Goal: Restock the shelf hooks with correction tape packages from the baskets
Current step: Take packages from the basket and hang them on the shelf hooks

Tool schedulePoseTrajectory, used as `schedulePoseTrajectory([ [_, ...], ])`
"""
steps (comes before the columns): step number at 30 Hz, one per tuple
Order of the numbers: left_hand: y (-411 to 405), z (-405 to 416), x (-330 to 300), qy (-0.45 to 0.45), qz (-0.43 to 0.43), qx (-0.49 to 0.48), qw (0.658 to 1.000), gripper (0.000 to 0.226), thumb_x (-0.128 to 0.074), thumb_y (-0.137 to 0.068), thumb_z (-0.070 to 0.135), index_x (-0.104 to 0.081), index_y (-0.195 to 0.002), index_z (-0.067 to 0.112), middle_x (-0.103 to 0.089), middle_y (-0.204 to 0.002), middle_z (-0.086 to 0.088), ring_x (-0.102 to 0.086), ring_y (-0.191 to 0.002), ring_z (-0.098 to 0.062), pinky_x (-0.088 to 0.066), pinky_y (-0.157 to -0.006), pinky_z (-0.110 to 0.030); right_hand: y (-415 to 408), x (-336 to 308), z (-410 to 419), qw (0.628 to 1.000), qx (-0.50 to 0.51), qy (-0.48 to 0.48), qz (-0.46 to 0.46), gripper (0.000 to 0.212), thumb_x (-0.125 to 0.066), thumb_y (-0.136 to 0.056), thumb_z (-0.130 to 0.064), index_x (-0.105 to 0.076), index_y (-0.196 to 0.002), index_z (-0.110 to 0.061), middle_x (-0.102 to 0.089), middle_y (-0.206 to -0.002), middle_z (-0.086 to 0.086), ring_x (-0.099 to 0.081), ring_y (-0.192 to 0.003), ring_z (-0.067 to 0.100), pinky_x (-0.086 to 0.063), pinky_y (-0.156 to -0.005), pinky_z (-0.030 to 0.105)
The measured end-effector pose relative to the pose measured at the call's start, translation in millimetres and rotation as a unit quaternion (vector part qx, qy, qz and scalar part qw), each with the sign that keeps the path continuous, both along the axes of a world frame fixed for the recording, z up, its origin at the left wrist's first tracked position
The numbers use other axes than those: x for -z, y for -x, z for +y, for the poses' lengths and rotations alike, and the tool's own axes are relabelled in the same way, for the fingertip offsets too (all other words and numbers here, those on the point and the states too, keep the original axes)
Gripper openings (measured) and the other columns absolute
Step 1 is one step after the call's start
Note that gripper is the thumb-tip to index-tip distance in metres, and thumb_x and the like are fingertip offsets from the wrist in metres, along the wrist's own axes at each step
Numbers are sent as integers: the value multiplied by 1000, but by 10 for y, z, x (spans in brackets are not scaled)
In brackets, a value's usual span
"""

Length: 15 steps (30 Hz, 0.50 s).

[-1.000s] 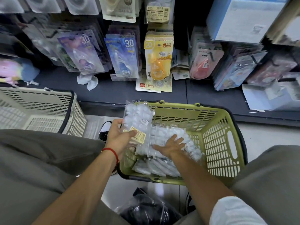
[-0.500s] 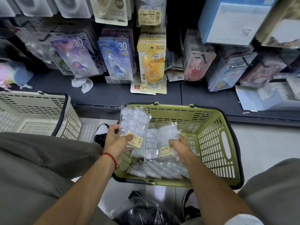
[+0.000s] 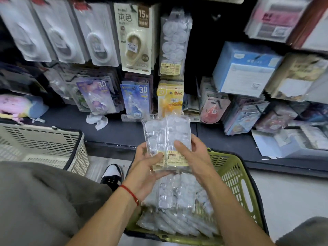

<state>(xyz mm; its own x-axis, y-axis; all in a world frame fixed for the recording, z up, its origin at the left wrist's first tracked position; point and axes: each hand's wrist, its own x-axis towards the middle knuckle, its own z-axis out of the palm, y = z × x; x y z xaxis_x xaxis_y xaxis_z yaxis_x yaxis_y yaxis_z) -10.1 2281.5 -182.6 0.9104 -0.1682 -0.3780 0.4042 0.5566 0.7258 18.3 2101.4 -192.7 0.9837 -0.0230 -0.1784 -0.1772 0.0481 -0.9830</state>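
Both hands hold a small stack of clear correction tape packages (image 3: pixel 166 137) with yellow labels, raised above the green basket (image 3: pixel 236 176). My left hand (image 3: pixel 144 166) grips the stack's lower left edge, thumb across the label. My right hand (image 3: pixel 191 153) grips its right side, thumb on the front. More clear packages (image 3: pixel 177 206) lie piled in the green basket below. A matching clear package (image 3: pixel 174 43) hangs on a hook in the upper row, straight above the held stack.
An empty beige basket (image 3: pixel 44 146) stands at the left. Hooks carry white, purple, blue, yellow and pink tape packs. Blue boxes (image 3: pixel 246 68) sit at the right of the dark shelf ledge (image 3: pixel 124 132). A crumpled white wrapper (image 3: pixel 97 120) lies on the ledge. My shoe (image 3: pixel 111 174) is between the baskets.
My right hand lifted a second bundle out of the green basket and joined it to the one in my left hand. Both hands rose towards the shelf; the view tilted up.
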Motion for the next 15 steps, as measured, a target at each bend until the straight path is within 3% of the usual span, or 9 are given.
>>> schedulePoseTrajectory([
  [3, -219, 35, -335, -11, -42, 9, 999, 43, -79, -81, 13, -52, -113, 21, -75, -115, -15, -77, -97, -33, -64, -77, -49, -175, -445, 24, 999, 7, -17, -49, 64, -93, -70, -51, -71, -125, -26, -79, -115, 5, -77, -106, 30, -61, -90, 48],
  [8, -719, 144, -972, -164, -133, 25, 977, 92, -101, -54, 36, -44, -125, 24, -50, -152, -18, -57, -136, -36, -46, -113, -58, -447, -1113, 42, 993, 34, 6, -117, 64, -94, -72, -42, -65, -125, -22, -80, -114, -1, -77, -105, 23, -61, -93, 51],
  [10, -909, 187, -1197, -208, -182, 26, 961, 103, -106, -47, 34, -46, -131, 29, -58, -144, -12, -64, -128, -26, -54, -107, -48, -550, -1295, 55, 991, 29, 20, -133, 53, -89, -77, -42, -64, -120, -21, -80, -111, -1, -78, -101, 23, -61, -91, 57],
  [12, -1078, 248, -1389, -209, -224, 32, 952, 103, -106, -48, 25, -48, -133, 30, -65, -136, -9, -72, -114, -16, -62, -89, -36, -653, -1435, 66, 988, 22, 38, -146, 39, -84, -86, -40, -63, -115, -24, -79, -109, -1, -78, -100, 22, -61, -90, 58],
  [15, -1249, 362, -1592, -212, -246, 19, 946, 103, -99, -52, 18, -47, -140, 31, -67, -133, -7, -73, -112, -20, -64, -87, -41, -820, -1609, 84, 983, 15, 55, -174, 29, -80, -91, -39, -63, -112, -28, -78, -108, -1, -77, -100, 22, -60, -91, 59],
])
